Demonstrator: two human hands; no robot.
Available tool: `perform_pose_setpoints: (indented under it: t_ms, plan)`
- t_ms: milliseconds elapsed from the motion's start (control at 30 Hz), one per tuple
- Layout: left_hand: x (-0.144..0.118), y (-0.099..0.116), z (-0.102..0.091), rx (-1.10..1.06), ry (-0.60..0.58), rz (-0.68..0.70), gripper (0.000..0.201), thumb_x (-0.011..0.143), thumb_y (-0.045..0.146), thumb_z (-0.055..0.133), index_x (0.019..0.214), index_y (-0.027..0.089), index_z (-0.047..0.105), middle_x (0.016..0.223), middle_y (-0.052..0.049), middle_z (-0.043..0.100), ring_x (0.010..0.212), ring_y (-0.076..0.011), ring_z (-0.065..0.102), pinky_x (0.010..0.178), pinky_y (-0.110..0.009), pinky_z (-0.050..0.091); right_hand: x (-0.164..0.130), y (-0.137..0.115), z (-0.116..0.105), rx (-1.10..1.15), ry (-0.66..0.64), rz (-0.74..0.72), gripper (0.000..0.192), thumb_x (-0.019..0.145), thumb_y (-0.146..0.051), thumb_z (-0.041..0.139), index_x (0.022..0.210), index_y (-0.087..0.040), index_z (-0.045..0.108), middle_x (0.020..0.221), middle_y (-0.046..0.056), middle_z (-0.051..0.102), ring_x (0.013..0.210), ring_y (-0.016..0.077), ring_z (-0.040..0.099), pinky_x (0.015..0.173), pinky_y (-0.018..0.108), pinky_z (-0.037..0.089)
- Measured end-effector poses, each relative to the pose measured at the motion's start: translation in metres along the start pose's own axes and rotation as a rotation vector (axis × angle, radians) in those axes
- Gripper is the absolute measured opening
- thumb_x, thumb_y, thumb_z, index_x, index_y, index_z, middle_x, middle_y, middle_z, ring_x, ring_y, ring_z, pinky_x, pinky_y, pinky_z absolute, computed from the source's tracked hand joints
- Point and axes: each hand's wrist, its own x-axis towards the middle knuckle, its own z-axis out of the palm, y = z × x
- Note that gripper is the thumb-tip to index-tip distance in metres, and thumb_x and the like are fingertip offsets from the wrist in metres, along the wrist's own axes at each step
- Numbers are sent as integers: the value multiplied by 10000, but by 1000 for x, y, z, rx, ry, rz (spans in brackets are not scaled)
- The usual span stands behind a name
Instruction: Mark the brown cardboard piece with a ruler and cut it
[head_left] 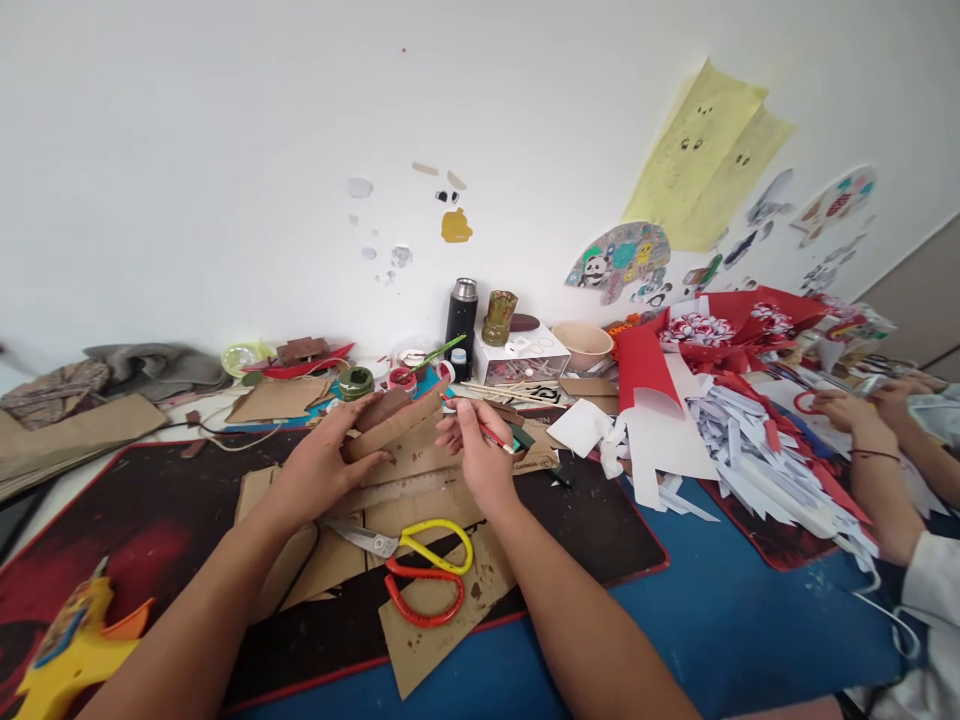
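Pencil [496, 438] partly hidden, glue gun [84, 640] cropped

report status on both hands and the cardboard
Left hand holding cardboard strip. Right hand holding slim pencil-like tool. Scissors lying close below the hands.

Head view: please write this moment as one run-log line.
left hand: holds cardboard strip; right hand: holds pen or pencil; scissors: on cardboard pieces; glue gun: at picture's left
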Motion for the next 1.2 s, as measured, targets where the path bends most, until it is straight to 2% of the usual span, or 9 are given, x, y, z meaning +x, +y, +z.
perform_pose_setpoints:
  t_ms: [200,333,433,667,833,967,1067,1200]
  plan:
    - [-2,-1,2,245,32,91,686,1003,429,623,1665,279,525,1626,-134,650,1416,-357,693,1077,-471,631,2,3,0,31,56,-38,538,952,-745,765,1033,-212,775,856,40,806,564,154,719,510,254,524]
    - [-3,3,1,349,21,226,651,1044,365,574,1684,261,519,1614,-156,656,1425,-355,686,1156,-486,594,-1,7,2,-4,-31,-39,503,980,-704,739,1086,-217,807,940,58,837,532,151,724,475,255,494]
    - [-2,7,-1,391,15,265,657,1053,347,556,1701,247,516,1617,-184,653,1427,-381,682,1177,-526,579,-3,7,3,-39,-84,-40,489,992,-690,720,1119,-228,814,1029,71,859,550,161,751,462,257,492]
    - [-2,10,4,424,20,316,662,1060,317,545,1719,265,509,1639,-182,641,1440,-399,666,1189,-542,563,-2,6,1,-56,-53,-58,380,1004,-578,750,1166,-237,796,1103,75,851,638,170,774,516,268,550]
    - [-4,19,8,438,-7,364,669,1086,304,550,1749,284,463,1685,-182,605,1453,-404,652,1184,-567,559,-2,7,-1,-83,-115,-63,329,951,-478,804,1185,-249,796,1096,58,828,658,167,742,528,274,568]
    - [-6,27,8,456,-31,355,679,1098,285,548,1768,298,437,1692,-188,592,1474,-412,633,1186,-581,556,-4,7,-1,-108,-130,-59,213,960,-400,770,1111,-253,798,994,27,804,584,146,705,549,279,552]
    - [-6,30,7,464,-46,347,683,1107,274,531,1780,285,412,1682,-190,602,1455,-391,651,1195,-567,552,-4,5,0,-68,-117,-38,158,946,-384,756,1012,-240,770,944,7,782,511,114,636,507,267,506]
    - [-4,40,5,487,-73,331,684,1109,244,528,1781,263,401,1708,-197,581,1470,-371,645,1213,-534,541,-2,2,2,16,-79,8,179,878,-391,805,931,-232,742,820,-21,719,453,93,534,434,248,419]
